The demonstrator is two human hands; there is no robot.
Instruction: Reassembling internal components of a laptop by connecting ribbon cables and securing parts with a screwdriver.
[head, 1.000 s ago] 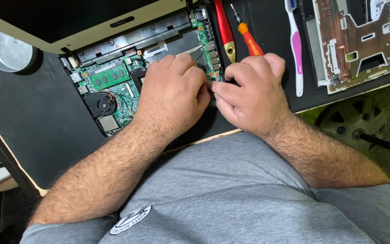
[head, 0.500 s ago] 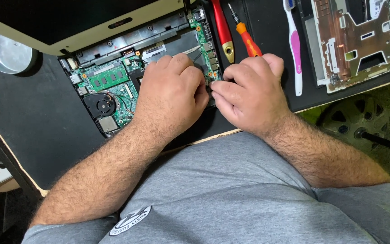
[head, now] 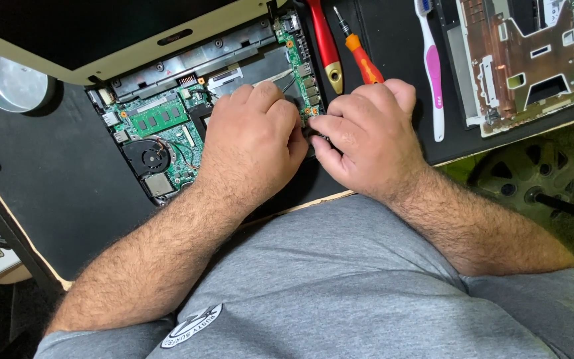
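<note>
Resting on the green circuit board [head: 167, 133] of an opened laptop [head: 234, 46], the left hand [head: 254, 143] curls loosely, while the right hand [head: 367, 136] pinches something too small to make out at the board's edge, near two screwdrivers [head: 327, 46].

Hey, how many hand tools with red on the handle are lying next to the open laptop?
2, both just above the right hand: a red-handled tool beside the circuit board, and an orange-red screwdriver to its right. Others may be hidden under the hands.
</note>
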